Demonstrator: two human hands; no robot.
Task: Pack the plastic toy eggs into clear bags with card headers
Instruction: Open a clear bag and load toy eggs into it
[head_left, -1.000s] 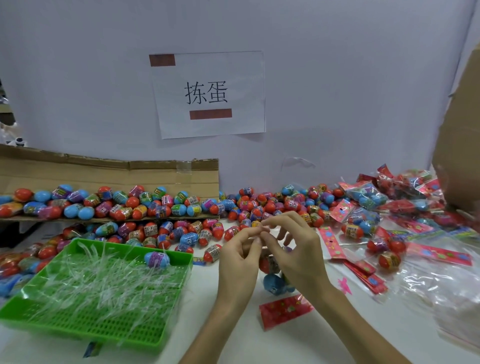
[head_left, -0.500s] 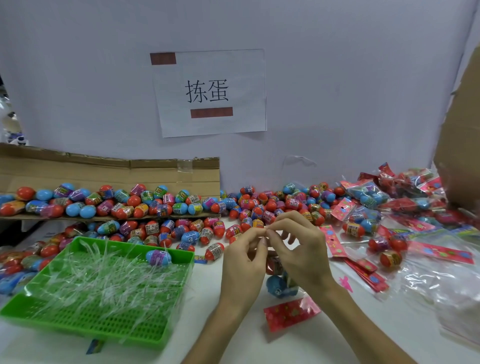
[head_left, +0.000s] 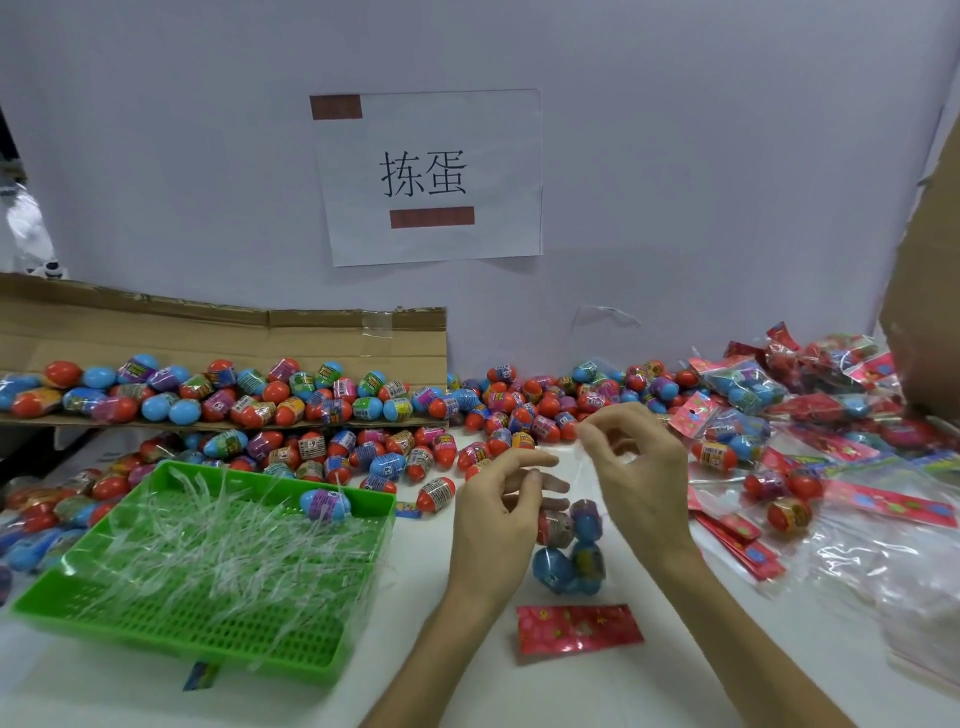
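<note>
Pinching up top, the right hand (head_left: 636, 473) presses thumb and forefinger together on the faint upper edge of the clear bag (head_left: 569, 551). It is a narrow fingertip grip that lets the load hang straight below. The film is too thin to show whether a sealing strip is peeling away there. Just beside it, the left hand (head_left: 493, 514) is half-curled with its fingers close against the bag's neck, and I cannot tell whether it actually grips film or only steadies it. The bag sits between the two hands with several toy eggs stacked inside, its bottom at or near the counter (head_left: 545, 691), and contact is hard to call. Right in front lies a red card header (head_left: 576, 626), flat and within easy reach, which reads as the next piece for this bag. To the left, a green tray (head_left: 208, 636) is heaped with clear strips (head_left: 218, 535), likely a catch-bin for waste, with one stray egg (head_left: 324, 503) on top. Beyond, loose eggs (head_left: 363, 452) spill from a cardboard flap (head_left: 223, 338) toward the hands, so supply is near. On the right wait spare headers (head_left: 740, 543), empty bags (head_left: 883, 561) and finished packs (head_left: 748, 387), kept apart from the unpacked heap.
</note>
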